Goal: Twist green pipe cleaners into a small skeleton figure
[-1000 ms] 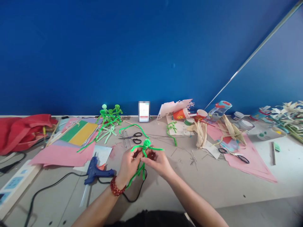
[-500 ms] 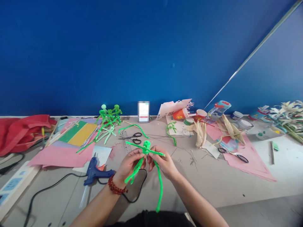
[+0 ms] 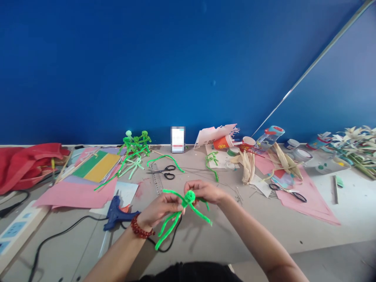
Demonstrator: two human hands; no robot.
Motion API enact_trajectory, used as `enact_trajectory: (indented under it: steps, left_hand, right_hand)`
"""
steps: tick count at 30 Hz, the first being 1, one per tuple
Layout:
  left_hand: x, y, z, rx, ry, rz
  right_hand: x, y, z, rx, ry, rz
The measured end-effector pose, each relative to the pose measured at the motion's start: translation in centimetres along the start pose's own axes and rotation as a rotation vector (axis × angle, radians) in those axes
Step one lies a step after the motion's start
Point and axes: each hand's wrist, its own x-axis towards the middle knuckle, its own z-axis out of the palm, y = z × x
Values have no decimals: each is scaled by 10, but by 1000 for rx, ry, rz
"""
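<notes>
Head camera: above a beige tabletop (image 3: 264,231), a bright green fuzzy pipe-cleaner figure (image 3: 179,209) is held in the air by both hands. Its head is a tight, round coil (image 3: 189,197), and its bendy chenille limbs stick out to the sides, with a doubled strand curving down and away. The left hand (image 3: 163,207), with a red beaded bracelet (image 3: 140,228) around its wrist, pinches the body between thumb and fingers just below the coil. The right hand (image 3: 204,192) arches over from the other side, its fingertips (image 3: 195,188) pressed around the coil, so the two hands nearly meet at the figure. Beneath them lies a looping black cord (image 3: 169,244) from a blue plastic hot glue gun (image 3: 117,217), which rests near the left wrist. Ahead, a loose wavy green pipe cleaner (image 3: 164,159) curves just above black-handled steel scissors (image 3: 164,171), beside a long translucent ruler (image 3: 157,179). Farther left, three small green pipe-cleaner figures (image 3: 135,143) stand in a huddle beyond flat sheets of pink paper (image 3: 76,197). To the right lie pale, papery dried corn husks (image 3: 246,170) and a second pair of black-handled scissors (image 3: 288,192) on a pink paper sheet (image 3: 311,207).
</notes>
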Motion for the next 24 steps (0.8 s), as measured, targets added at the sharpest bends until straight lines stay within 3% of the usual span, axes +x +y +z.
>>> enact_trajectory:
  steps: [4,10,14,19,21,24]
  left_hand:
    - [4,-5,-1,106,-64,-53]
    - [10,-8,5,234,-75,2]
    - [12,-13,9,189,14,-31]
    - [18,-24,16,108,152,-22]
    - [19,-28,16,124,204,56]
    - [21,-32,12,186,284,223]
  right_hand:
    - [11,-27,-12,-359,-91,31]
    - [39,-63,4,-750,-290,-115]
    - [57,-72,9,-789,-370,-98]
    - [71,-89,21,-806,-667,17]
    - [74,-91,31,-973,-642,-29]
    - [71,-77,51,-1199,-371,-170]
